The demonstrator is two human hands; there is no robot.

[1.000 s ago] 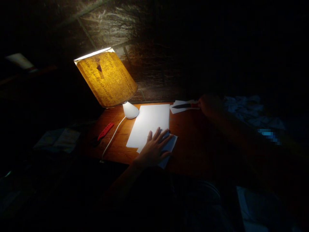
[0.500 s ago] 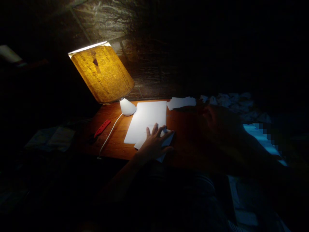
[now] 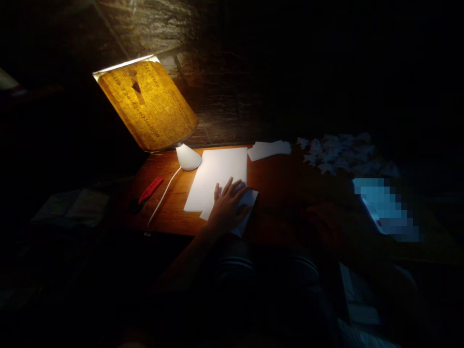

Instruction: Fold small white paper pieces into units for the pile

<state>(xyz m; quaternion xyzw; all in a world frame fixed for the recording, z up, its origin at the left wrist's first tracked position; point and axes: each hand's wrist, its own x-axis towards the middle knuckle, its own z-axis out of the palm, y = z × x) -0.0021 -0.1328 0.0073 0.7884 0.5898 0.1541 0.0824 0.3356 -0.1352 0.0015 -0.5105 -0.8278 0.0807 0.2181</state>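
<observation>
My left hand (image 3: 229,207) lies with fingers spread on a smaller piece of white paper (image 3: 250,197), which looks folded. That piece overlaps the near edge of a stack of white sheets (image 3: 223,166) on the wooden table (image 3: 170,205). To the right, my right hand (image 3: 322,220) is over the dark part of the table near its front. Its fingers are lost in shadow, so I cannot see whether it holds anything.
A lit lamp (image 3: 148,106) with a printed shade stands at the back left, its white cord (image 3: 164,196) crossing the table. Left of it lies a red-handled tool (image 3: 151,188). Cut paper pieces (image 3: 270,149), a pile of small paper shapes (image 3: 337,150) and a glowing bluish screen (image 3: 380,203) are rightward.
My right hand has drawn back from beside the pile of paper shapes toward me, uncovering more of the pile and the screen. My left hand stays on the paper. The view has shifted slightly.
</observation>
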